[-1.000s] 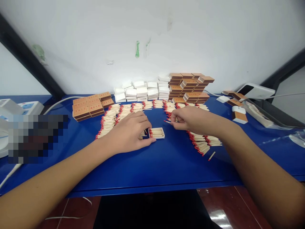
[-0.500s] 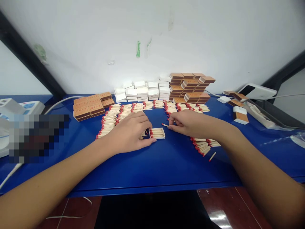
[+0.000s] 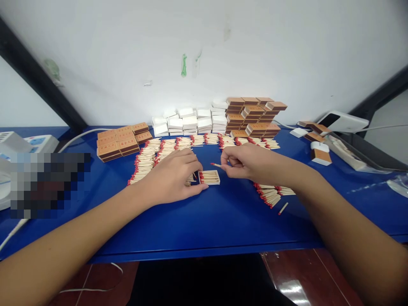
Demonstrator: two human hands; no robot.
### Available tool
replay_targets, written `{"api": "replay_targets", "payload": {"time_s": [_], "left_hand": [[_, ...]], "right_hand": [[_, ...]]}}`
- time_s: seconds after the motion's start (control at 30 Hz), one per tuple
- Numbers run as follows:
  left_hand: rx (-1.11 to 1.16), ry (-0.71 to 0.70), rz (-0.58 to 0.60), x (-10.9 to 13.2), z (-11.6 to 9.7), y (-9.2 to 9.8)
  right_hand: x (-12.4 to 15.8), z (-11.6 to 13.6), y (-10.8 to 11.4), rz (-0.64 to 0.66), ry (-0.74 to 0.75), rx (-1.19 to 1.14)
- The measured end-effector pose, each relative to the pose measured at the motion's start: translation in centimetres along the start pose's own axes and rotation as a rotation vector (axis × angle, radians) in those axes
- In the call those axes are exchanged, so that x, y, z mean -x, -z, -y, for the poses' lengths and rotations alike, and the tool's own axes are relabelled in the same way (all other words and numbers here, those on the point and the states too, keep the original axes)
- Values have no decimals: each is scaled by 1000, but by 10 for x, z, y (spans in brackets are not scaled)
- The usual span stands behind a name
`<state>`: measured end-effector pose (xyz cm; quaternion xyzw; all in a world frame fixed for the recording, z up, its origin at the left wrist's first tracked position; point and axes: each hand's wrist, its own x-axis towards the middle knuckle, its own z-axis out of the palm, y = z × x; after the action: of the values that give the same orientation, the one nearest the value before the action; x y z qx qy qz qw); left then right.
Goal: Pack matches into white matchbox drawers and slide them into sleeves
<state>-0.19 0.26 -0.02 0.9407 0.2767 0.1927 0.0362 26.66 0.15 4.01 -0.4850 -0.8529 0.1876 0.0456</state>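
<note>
A small white matchbox tray [image 3: 213, 183] lies on the blue table with red-headed matches in it. My left hand [image 3: 172, 176] holds the tray at its left end, thumb along the front and a finger at the back corner. Just beyond the tray's right end, my right hand [image 3: 240, 161] pinches a single match [image 3: 215, 164] between thumb and forefinger. Its red head points left, over the back right of the tray. Rows of loose matches [image 3: 145, 159] fan out behind and left of my left hand. More matches [image 3: 269, 195] lie under and beside my right wrist.
White trays [image 3: 190, 121] and brown matchboxes [image 3: 253, 114] are stacked against the wall. Another block of matchboxes [image 3: 123, 140] stands at the left. A stray match [image 3: 283, 208] lies at front right. A power strip [image 3: 44, 144] sits far left, a white device [image 3: 344, 121] far right.
My right hand has moved slightly left with the match, bringing its red head closer to the tray. My left hand keeps its place at the tray.
</note>
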Motion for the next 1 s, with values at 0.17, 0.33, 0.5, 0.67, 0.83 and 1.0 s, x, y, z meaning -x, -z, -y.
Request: {"api": "replay_targets", "payload": {"time_s": [0.17, 0.33, 0.5, 0.67, 0.83, 1.0], "left_hand": [[-5, -11, 2, 0, 0, 0], [-6, -22, -12, 0, 1, -1], [-7, -12, 3, 1, 2, -2], [-24, -18, 1, 1, 2, -2], [-25, -18, -7, 0, 1, -1], [-20, -21, -14, 1, 1, 0]], "right_hand": [[-1, -1, -11, 15, 80, -89], [-3, -3, -13, -26, 75, -62], [-2, 2, -15, -5, 123, 0], [-2, 9, -20, -3, 149, 60], [0, 10, -13, -63, 149, 64], [1, -1, 1, -179, -1, 188]]}}
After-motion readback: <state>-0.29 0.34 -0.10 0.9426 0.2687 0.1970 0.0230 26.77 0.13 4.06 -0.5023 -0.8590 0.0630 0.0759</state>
